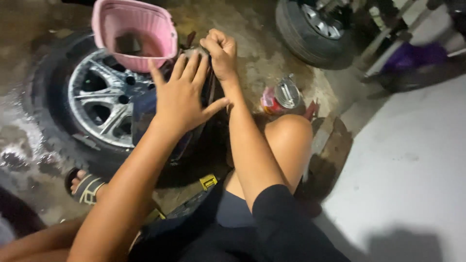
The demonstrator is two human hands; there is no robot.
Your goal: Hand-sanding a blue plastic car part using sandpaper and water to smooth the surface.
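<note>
Left hand: fingers spread wide, palm pressed flat on a dark rubbery piece standing on edge in front of the person; nothing is gripped. Right hand: curled into a tight fist over the upper edge of the same dark piece, seemingly pinching that edge; what lies inside the fist is hidden.

Nearest: bent right knee and dark shorts. A sandalled foot rests on the wet concrete floor at lower left; a small yellow object lies just beside the dark piece's base.

Mid: the dark piece sits against a car wheel with a silver spoked rim, lying flat. A pink plastic basket stands tilted on the wheel, just beyond the fingertips. A red tin with a shiny lid sits right of the right forearm.

Far: a second wheel at top right; blurred purple object beyond.
</note>
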